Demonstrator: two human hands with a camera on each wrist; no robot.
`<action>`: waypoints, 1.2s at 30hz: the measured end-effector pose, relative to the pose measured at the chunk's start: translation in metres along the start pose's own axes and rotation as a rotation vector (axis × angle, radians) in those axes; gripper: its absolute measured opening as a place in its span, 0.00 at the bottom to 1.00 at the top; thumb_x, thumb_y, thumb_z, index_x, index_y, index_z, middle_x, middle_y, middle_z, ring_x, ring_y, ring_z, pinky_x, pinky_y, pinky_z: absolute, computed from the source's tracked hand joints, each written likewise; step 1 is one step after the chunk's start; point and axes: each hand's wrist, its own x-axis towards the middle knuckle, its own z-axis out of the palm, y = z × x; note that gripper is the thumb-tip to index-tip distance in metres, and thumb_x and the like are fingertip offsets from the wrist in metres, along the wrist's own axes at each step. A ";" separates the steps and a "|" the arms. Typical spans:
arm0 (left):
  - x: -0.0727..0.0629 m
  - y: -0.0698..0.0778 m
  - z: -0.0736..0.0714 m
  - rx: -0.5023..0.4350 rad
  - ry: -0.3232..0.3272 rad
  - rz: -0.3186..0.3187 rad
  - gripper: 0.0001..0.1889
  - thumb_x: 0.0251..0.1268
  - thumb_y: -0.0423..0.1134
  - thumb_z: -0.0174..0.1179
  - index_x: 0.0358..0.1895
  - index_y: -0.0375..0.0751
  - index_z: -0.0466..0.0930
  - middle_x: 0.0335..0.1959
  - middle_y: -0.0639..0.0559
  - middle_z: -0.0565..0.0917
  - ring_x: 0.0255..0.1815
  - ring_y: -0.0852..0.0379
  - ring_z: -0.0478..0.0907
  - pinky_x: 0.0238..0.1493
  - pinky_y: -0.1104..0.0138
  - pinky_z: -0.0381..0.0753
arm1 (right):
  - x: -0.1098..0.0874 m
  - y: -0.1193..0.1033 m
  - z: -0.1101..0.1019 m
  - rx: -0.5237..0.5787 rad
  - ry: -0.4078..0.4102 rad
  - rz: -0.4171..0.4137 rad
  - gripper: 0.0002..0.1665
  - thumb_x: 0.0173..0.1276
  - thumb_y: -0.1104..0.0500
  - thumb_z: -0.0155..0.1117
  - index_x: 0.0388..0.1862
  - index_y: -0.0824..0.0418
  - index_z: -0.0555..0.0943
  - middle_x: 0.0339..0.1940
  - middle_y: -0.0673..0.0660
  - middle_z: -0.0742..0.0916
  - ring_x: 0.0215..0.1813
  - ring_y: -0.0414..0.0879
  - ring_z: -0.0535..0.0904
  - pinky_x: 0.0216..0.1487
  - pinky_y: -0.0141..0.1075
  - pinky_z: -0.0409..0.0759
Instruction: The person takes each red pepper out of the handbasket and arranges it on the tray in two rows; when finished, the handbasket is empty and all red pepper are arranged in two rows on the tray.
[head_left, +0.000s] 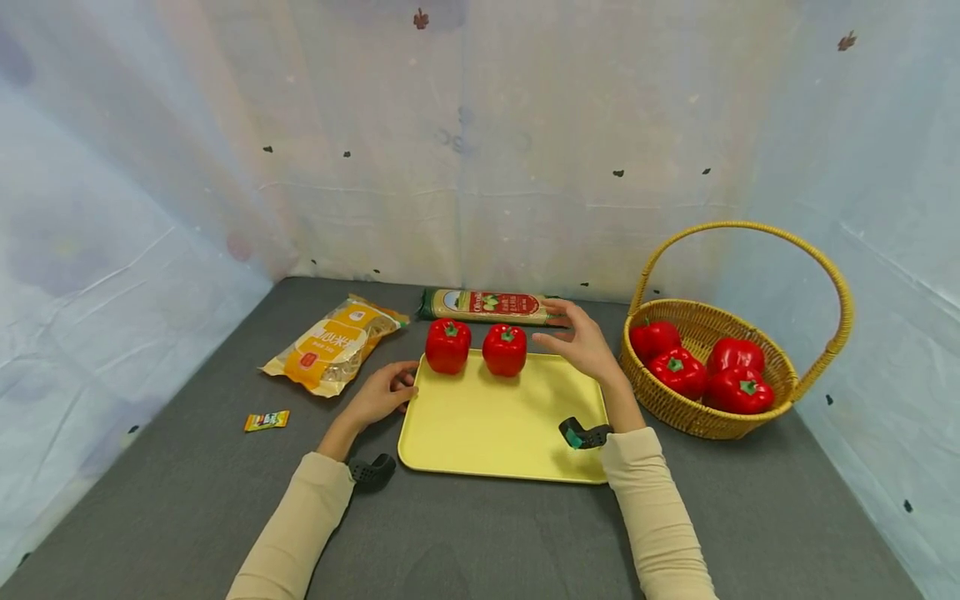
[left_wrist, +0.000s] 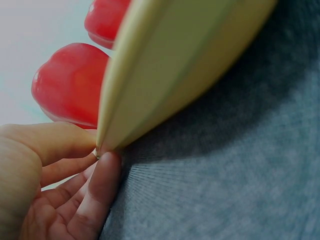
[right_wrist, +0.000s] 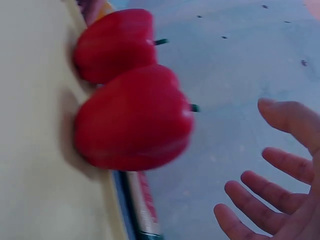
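A yellow tray (head_left: 495, 425) lies on the table with two red bell peppers standing upright along its far edge, a left pepper (head_left: 447, 347) and a right pepper (head_left: 505, 351). My left hand (head_left: 381, 393) pinches the tray's left rim between thumb and fingers; the left wrist view shows this grip on the rim (left_wrist: 107, 120) up close. Over the tray's far right part, my right hand (head_left: 583, 340) is held in the air with fingers spread. It is apart from the right pepper, and the right wrist view shows a gap between that pepper (right_wrist: 135, 120) and the fingers (right_wrist: 255, 205).
To the right stands a wicker basket (head_left: 675, 408) with a tall handle, holding several red peppers (head_left: 677, 372). Behind the tray lies a long noodle packet (head_left: 491, 305). A yellow bag (head_left: 330, 346) and a small wrapped snack (head_left: 266, 420) lie on the left.
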 end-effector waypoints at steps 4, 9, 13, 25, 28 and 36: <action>-0.001 0.000 -0.001 -0.013 -0.001 0.000 0.25 0.63 0.30 0.56 0.64 0.29 0.65 0.41 0.40 0.73 0.32 0.55 0.75 0.27 0.66 0.81 | -0.004 0.000 -0.014 -0.034 0.017 -0.023 0.33 0.65 0.61 0.63 0.67 0.65 0.64 0.62 0.67 0.71 0.61 0.64 0.69 0.60 0.55 0.68; -0.001 -0.001 -0.001 -0.017 0.000 -0.002 0.25 0.63 0.31 0.56 0.63 0.30 0.66 0.41 0.41 0.73 0.32 0.55 0.75 0.27 0.66 0.81 | -0.008 0.014 -0.035 -0.068 0.037 -0.025 0.35 0.64 0.57 0.63 0.68 0.60 0.64 0.62 0.64 0.73 0.61 0.61 0.70 0.60 0.52 0.69; -0.001 -0.001 -0.001 -0.023 0.000 -0.004 0.25 0.63 0.31 0.57 0.63 0.30 0.66 0.41 0.40 0.73 0.32 0.55 0.75 0.27 0.66 0.81 | -0.015 0.015 -0.054 -0.092 0.043 -0.024 0.34 0.64 0.57 0.64 0.68 0.58 0.65 0.61 0.63 0.73 0.61 0.60 0.71 0.60 0.55 0.69; -0.001 0.001 0.001 0.004 -0.004 -0.007 0.25 0.65 0.28 0.54 0.64 0.24 0.62 0.42 0.35 0.73 0.33 0.49 0.75 0.27 0.62 0.81 | -0.029 0.018 -0.100 -0.288 0.037 0.011 0.30 0.65 0.53 0.63 0.63 0.60 0.70 0.56 0.62 0.77 0.57 0.58 0.73 0.56 0.55 0.71; -0.001 0.001 0.000 -0.004 -0.003 -0.014 0.25 0.64 0.30 0.56 0.64 0.28 0.64 0.42 0.39 0.73 0.32 0.53 0.74 0.27 0.65 0.80 | -0.029 0.020 -0.110 -0.307 0.054 0.020 0.29 0.65 0.54 0.63 0.63 0.62 0.70 0.56 0.64 0.77 0.56 0.60 0.74 0.55 0.54 0.72; -0.001 0.000 -0.001 -0.021 -0.007 -0.003 0.25 0.64 0.31 0.56 0.64 0.30 0.65 0.41 0.40 0.73 0.32 0.54 0.75 0.27 0.65 0.80 | -0.027 0.024 -0.133 -0.346 0.087 0.097 0.30 0.66 0.52 0.62 0.63 0.64 0.69 0.57 0.64 0.77 0.56 0.58 0.74 0.52 0.47 0.75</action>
